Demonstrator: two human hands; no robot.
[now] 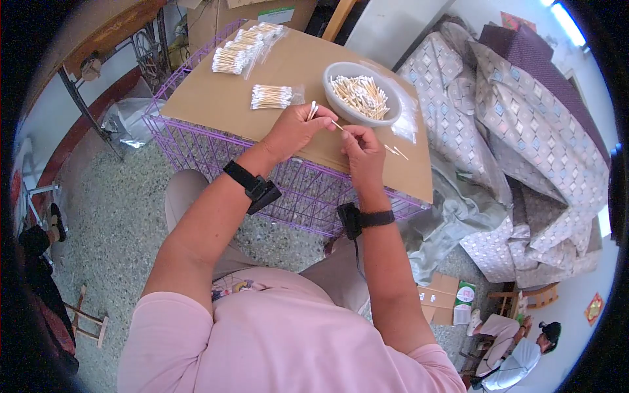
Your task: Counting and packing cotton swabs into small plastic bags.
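My left hand (298, 131) is closed on a few cotton swabs (313, 109), their white tips poking up above the fingers. Another cotton swab (337, 124) stretches between my two hands, its near end pinched by my right hand (364, 150). Just beyond them stands a pale grey bowl (332, 98) heaped with loose swabs (360, 95). To the left of the bowl lies a clear bag of swabs (271, 97), laid in a row. Two or three loose swabs (396, 152) rest on the cardboard to the right of my right hand.
The cardboard top (209, 98) lies on a purple wire cage (196, 147). Several filled swab bags (246, 49) are stacked at its far left. Clear empty bags (405, 121) lie beside the bowl. Patterned cloth (452, 85) drapes at right; a seated person (517, 360) is at lower right.
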